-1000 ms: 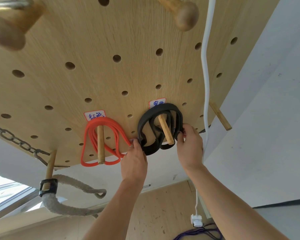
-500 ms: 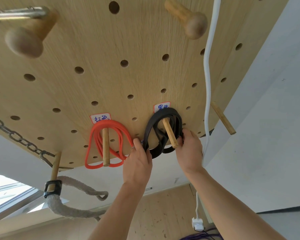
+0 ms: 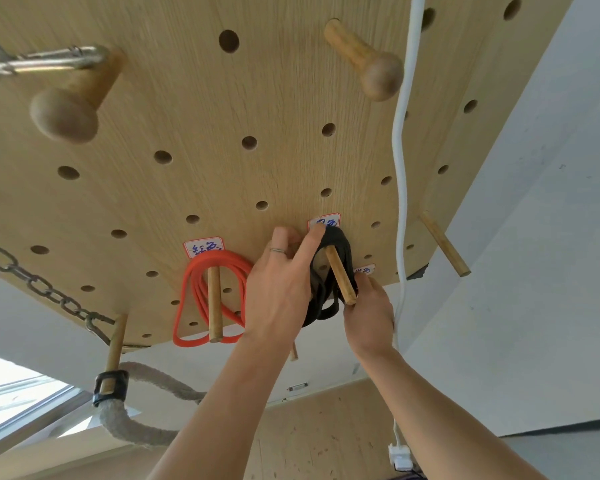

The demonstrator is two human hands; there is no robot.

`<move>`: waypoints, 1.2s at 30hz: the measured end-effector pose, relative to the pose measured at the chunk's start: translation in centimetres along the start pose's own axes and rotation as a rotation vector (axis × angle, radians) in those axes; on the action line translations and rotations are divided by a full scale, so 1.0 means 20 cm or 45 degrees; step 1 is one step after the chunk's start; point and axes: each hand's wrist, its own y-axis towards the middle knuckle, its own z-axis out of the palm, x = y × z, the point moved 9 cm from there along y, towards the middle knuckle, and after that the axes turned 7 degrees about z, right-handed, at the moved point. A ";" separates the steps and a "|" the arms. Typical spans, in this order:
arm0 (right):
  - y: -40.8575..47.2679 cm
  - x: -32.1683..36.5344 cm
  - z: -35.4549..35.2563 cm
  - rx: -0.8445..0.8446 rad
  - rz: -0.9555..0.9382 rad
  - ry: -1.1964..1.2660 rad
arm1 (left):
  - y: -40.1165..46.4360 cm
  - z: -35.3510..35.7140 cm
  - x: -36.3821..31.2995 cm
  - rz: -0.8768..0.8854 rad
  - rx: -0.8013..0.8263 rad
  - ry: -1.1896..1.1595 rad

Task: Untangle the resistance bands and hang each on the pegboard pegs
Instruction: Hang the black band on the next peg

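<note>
A black resistance band point(image 3: 342, 242) hangs in coils over a wooden peg point(image 3: 340, 277) on the pegboard point(image 3: 257, 98), under a handwritten label. My left hand point(image 3: 281, 292) reaches up with straight fingers, its index fingertip pressing on the top of the black band. From the right, my right hand point(image 3: 368, 317) pinches the band's lower coils just below the peg's tip. A red resistance band point(image 3: 184, 306) hangs looped on its own peg point(image 3: 213, 299) to the left; neither hand touches it.
A white cable point(image 3: 400, 168) runs down just right of the black band. Two knobbed pegs point(image 3: 66, 112) point(image 3: 371, 67) jut out above, one with a carabiner point(image 3: 49, 60). Chain point(image 3: 42, 285) and thick rope point(image 3: 125, 420) hang at left. A bare peg point(image 3: 444, 242) stands at right.
My left hand rose from the band's lower left side and stretched its fingers up to the top of the black band. My right hand slid down towards the peg's tip.
</note>
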 end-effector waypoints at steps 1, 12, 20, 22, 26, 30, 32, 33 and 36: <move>0.01 0.00 0.01 -0.009 -0.002 -0.015 | 0.00 0.01 -0.04 0.128 0.018 0.059; 0.01 -0.04 0.01 0.011 -0.045 -0.217 | 0.01 0.03 -0.05 0.329 -0.022 0.177; 0.04 -0.03 0.02 0.121 0.075 0.030 | 0.00 0.04 0.05 0.146 0.038 0.104; 0.03 0.00 -0.01 0.069 0.019 0.036 | 0.01 0.02 0.01 0.205 0.019 0.175; 0.01 0.03 -0.06 0.003 0.037 0.143 | 0.02 -0.01 -0.03 0.311 -0.045 0.235; 0.00 0.07 -0.14 -0.043 0.018 0.209 | 0.03 -0.02 -0.04 0.338 -0.062 0.230; -0.02 0.15 -0.22 -0.144 -0.077 0.230 | 0.05 -0.02 -0.06 0.359 -0.052 0.231; -0.02 0.19 -0.26 -0.192 -0.122 0.240 | 0.05 -0.02 -0.07 0.381 -0.047 0.234; -0.02 0.28 -0.34 -0.270 -0.224 0.244 | 0.06 -0.02 -0.07 0.424 -0.065 0.225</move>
